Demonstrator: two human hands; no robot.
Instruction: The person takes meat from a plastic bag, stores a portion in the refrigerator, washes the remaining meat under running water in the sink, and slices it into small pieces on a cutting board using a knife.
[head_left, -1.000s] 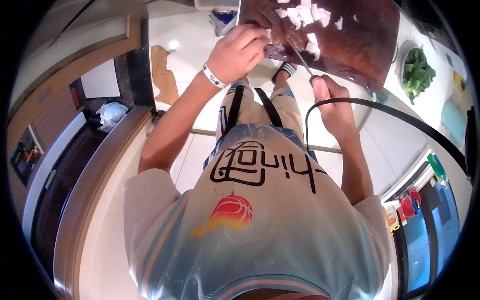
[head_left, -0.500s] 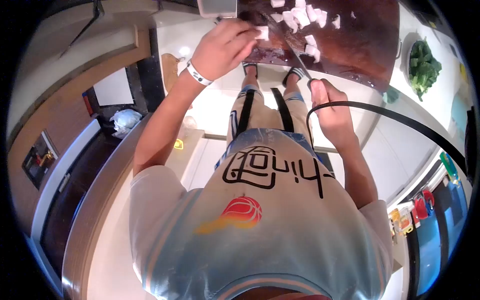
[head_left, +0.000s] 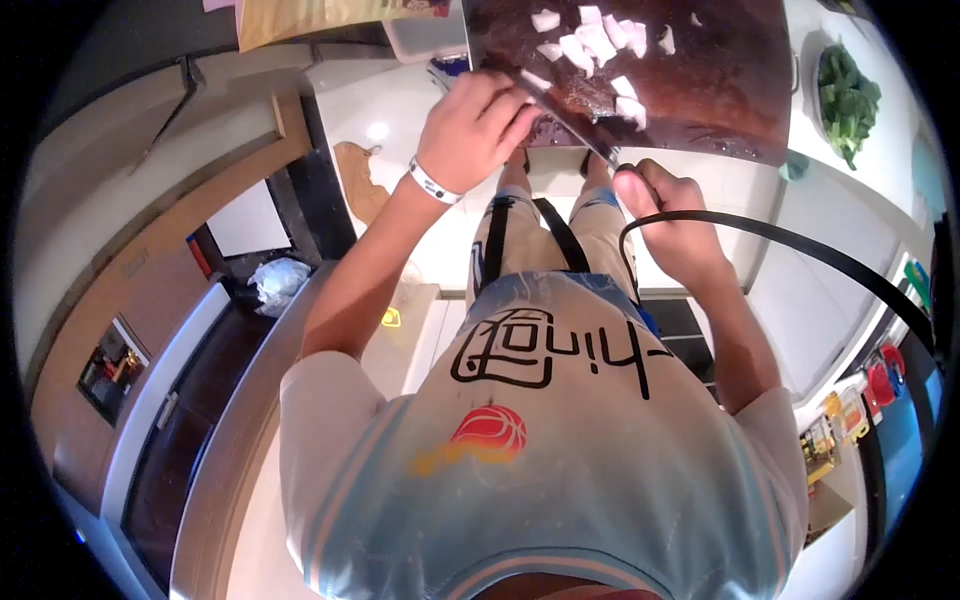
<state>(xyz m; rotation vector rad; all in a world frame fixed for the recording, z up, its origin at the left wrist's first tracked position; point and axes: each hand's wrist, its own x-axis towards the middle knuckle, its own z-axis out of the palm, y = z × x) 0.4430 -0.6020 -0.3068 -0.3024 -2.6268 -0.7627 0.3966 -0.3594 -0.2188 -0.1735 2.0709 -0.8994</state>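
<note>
My right hand (head_left: 672,210) is closed around the handle of a knife (head_left: 572,122). Its blade slants up and left over a dark brown cutting board (head_left: 720,75). Beside the blade's far end is my left hand (head_left: 472,130), fingers bent and pressed together at the board's near left edge. A bit of white food shows at its fingertips, mostly hidden by the fingers. Just beyond the blade lies a white food piece (head_left: 537,79). Several cut white chunks (head_left: 594,42) lie scattered farther back on the board; their exact kind I cannot make out.
Green leafy vegetables (head_left: 848,105) sit in a dish on the white counter at right. A translucent container (head_left: 425,35) stands left of the board. A black cable (head_left: 800,235) arcs past my right wrist. Below left lies a plastic bag (head_left: 278,283).
The knife blade now lies lower and closer to my left fingertips, with a white piece on its far side. The view has shifted, bringing a yellowish sheet in at top left.
</note>
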